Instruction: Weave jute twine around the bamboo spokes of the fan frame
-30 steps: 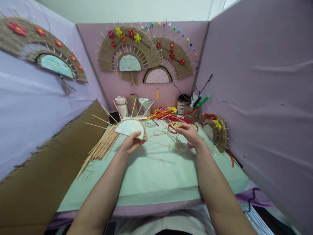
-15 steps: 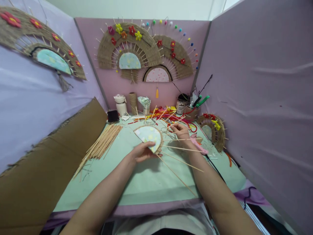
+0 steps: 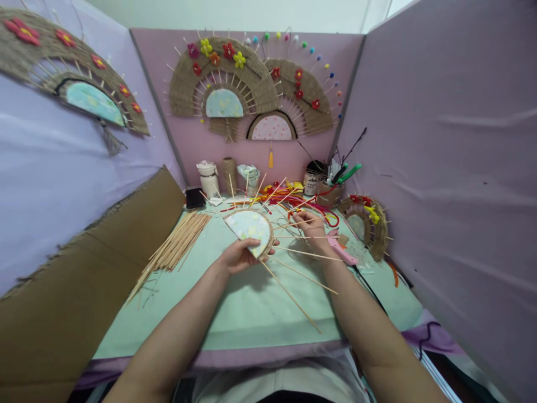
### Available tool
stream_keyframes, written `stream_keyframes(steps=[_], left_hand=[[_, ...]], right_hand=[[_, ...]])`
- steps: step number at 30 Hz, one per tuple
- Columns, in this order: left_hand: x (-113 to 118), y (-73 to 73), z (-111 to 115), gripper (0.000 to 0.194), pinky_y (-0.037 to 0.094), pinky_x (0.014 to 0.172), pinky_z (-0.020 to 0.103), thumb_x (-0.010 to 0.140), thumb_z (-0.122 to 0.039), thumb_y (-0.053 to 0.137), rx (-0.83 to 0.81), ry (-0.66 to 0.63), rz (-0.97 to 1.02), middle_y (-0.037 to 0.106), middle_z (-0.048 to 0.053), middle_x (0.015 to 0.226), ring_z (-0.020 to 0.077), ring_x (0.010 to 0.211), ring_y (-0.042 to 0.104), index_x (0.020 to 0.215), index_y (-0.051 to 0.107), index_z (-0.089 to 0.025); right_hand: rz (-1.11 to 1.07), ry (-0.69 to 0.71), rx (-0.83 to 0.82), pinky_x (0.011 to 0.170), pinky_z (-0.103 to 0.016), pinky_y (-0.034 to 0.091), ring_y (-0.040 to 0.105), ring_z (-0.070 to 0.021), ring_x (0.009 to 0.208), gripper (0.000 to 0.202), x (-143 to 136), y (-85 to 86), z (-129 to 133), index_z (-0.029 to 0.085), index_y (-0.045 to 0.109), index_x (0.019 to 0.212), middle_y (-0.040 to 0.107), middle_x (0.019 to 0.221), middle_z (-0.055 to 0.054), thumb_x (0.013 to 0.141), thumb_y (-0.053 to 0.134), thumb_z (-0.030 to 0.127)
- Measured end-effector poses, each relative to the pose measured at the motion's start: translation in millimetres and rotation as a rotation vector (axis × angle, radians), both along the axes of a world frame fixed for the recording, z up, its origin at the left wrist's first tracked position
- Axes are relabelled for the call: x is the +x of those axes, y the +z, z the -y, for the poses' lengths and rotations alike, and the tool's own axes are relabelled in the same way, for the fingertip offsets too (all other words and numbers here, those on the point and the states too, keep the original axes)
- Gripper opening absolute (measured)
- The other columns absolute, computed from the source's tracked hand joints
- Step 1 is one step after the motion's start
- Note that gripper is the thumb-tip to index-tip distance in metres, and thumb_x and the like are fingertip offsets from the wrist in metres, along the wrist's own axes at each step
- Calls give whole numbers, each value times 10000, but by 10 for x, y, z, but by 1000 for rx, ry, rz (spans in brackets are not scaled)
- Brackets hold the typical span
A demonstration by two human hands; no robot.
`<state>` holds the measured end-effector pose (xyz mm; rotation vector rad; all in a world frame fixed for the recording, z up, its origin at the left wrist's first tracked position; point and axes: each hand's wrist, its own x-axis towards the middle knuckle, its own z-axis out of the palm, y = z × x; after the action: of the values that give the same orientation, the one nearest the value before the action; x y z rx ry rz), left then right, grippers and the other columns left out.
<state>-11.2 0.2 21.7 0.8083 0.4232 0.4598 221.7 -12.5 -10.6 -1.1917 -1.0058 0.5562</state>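
My left hand (image 3: 241,254) grips the lower edge of a half-round fan base (image 3: 247,226), thumb on its pale patterned face and fingers behind. Thin wooden sticks (image 3: 293,286) fan outward from its curved, brownish rim, pointing away from me and to the right. To the right of the base, my right hand (image 3: 309,223) is closed in a pinch among the outer sticks. Loops of thin twine (image 3: 298,246) trail beside and below its fingertips, which are shut on a strand of it. The exact pinch point is small and partly hidden by sticks.
A bundle of loose sticks (image 3: 176,240) lies left, beside a cardboard sheet (image 3: 92,268). A pink glue gun (image 3: 343,252) with its black cord rests near my right wrist. Behind are red and yellow pipe cleaners (image 3: 289,196), a twine spool (image 3: 229,174) and a tool pot (image 3: 329,195).
The fan base has shifted slightly left and turned, its sticks swinging with it and showing more at the far side. My right hand stays nearly in place, still pinched.
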Motion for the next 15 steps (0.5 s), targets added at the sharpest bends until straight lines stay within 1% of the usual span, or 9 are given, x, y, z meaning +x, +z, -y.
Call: stream_keyframes(steps=[4, 7, 9, 11, 13, 15], left_hand=[[-20, 2, -24, 318, 527, 622, 242, 756, -90, 545, 17, 16, -22, 669, 186, 1097, 191, 778, 681, 1064, 622, -72], [-40, 23, -55, 305, 528, 613, 235, 752, -86, 540, 15, 66, -37, 676, 179, 1084, 180, 766, 675, 1043, 630, -72], [-66, 43, -93, 304, 531, 604, 237, 750, -84, 537, 16, 112, -41, 682, 175, 1066, 174, 751, 671, 1039, 629, -73], [-102, 59, -144, 311, 532, 592, 240, 748, -83, 538, 25, 168, -41, 688, 171, 1041, 171, 737, 668, 1048, 622, -75], [-142, 71, -200, 325, 529, 577, 241, 748, -85, 539, 34, 231, -34, 694, 166, 1015, 172, 728, 665, 1064, 611, -79], [-182, 81, -251, 325, 522, 563, 236, 748, -90, 535, 32, 289, -26, 696, 162, 992, 172, 723, 663, 1065, 605, -81]], right_hand=[[-2, 13, -6, 534, -267, 406, 494, -136, 566, 305, 26, -21, -22, 178, 612, 692, 581, 612, -8, 642, 681, 471], [2, 39, -21, 557, -274, 412, 507, -139, 584, 296, 51, -26, -29, 179, 634, 703, 604, 637, -15, 642, 690, 463], [-20, 64, -32, 568, -273, 411, 510, -134, 593, 293, 65, -19, -27, 179, 641, 706, 608, 652, -9, 621, 714, 450], [-76, 115, -51, 546, -268, 392, 479, -116, 549, 307, 80, -4, -18, 179, 633, 718, 579, 617, 11, 602, 733, 445], [-147, 195, -75, 506, -259, 355, 414, -91, 486, 326, 101, 22, 3, 181, 618, 745, 524, 566, 38, 598, 740, 445], [-200, 277, -94, 486, -253, 330, 379, -80, 466, 333, 134, 57, 36, 185, 607, 770, 493, 560, 50, 600, 741, 438]])
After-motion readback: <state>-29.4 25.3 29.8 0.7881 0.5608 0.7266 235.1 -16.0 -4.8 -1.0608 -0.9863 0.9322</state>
